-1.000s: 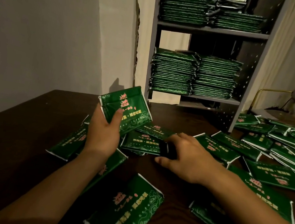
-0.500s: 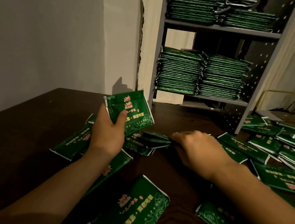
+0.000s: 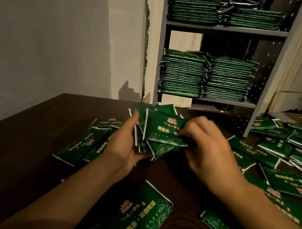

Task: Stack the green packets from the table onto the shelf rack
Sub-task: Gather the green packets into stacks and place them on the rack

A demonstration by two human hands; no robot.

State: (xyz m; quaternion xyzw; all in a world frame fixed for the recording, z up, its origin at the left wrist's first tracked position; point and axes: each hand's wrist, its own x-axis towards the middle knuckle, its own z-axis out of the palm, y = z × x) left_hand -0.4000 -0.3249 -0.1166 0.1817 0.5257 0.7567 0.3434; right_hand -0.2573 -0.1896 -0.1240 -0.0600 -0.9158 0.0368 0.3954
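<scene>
Green packets (image 3: 162, 134): small fan gripped in left hand (image 3: 126, 150), right hand (image 3: 206, 149) fingers pinching one onto it, gathering a batch for the shelf (image 3: 226, 28); others strewn on desk (image 3: 10, 150)

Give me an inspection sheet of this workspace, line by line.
Surface: dark wooden table, bare at its left.
Job's things: bunch of green packets held over the table; loose packets scattered across it; shelf rack holds neat packet stacks on two levels.
Clutter: nothing seen beyond the packets.
Grippers: left hand grips the bunch; right hand pinches a packet against it.
Cables: nothing seen.
Surroundings: pale wall, cracked corner beside the rack, gold chair frame at right.
</scene>
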